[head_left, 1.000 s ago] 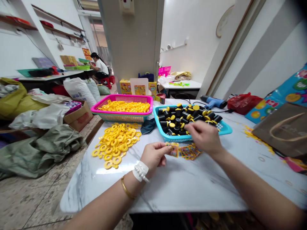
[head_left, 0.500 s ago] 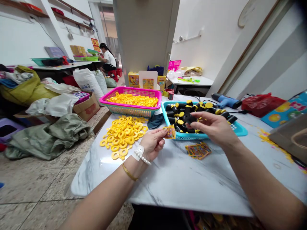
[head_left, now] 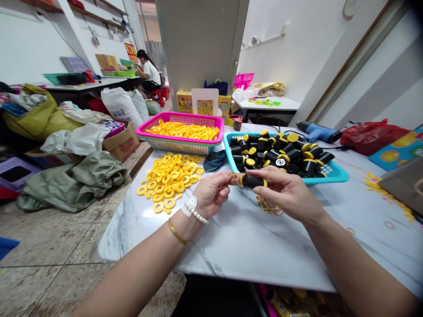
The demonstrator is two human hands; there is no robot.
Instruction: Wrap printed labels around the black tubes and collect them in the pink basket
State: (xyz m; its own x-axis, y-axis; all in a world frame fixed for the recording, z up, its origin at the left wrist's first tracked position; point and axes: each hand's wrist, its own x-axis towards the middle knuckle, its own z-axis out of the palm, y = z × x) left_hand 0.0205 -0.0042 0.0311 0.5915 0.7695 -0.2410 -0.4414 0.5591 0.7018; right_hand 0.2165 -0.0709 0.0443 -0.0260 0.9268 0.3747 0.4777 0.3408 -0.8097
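Pinched in my left hand (head_left: 213, 193) is a small colourful printed sticker (head_left: 237, 179). My right hand (head_left: 286, 189) grips a black cylinder with a yellow rim (head_left: 254, 181), lying sideways. The sticker meets the left end of the cylinder; whether it is stuck on or going inside I cannot tell. Right behind the hands stands a turquoise basket (head_left: 337, 176) full of similar black cylinders with yellow caps. More printed stickers (head_left: 267, 205) lie on the table under my right hand, partly hidden by it.
Yellow rings (head_left: 170, 180) are heaped on the marble-patterned table (head_left: 231, 251) at the left. Behind them stands a pink basket (head_left: 142, 130) of yellow parts. A blue heat gun (head_left: 319, 132) and a red bag (head_left: 372, 136) are at the right. Another person (head_left: 150, 72) sits far back.
My right hand has brought the black cylinder down and left from above the basket, turning it sideways against the sticker. My left hand has barely moved.
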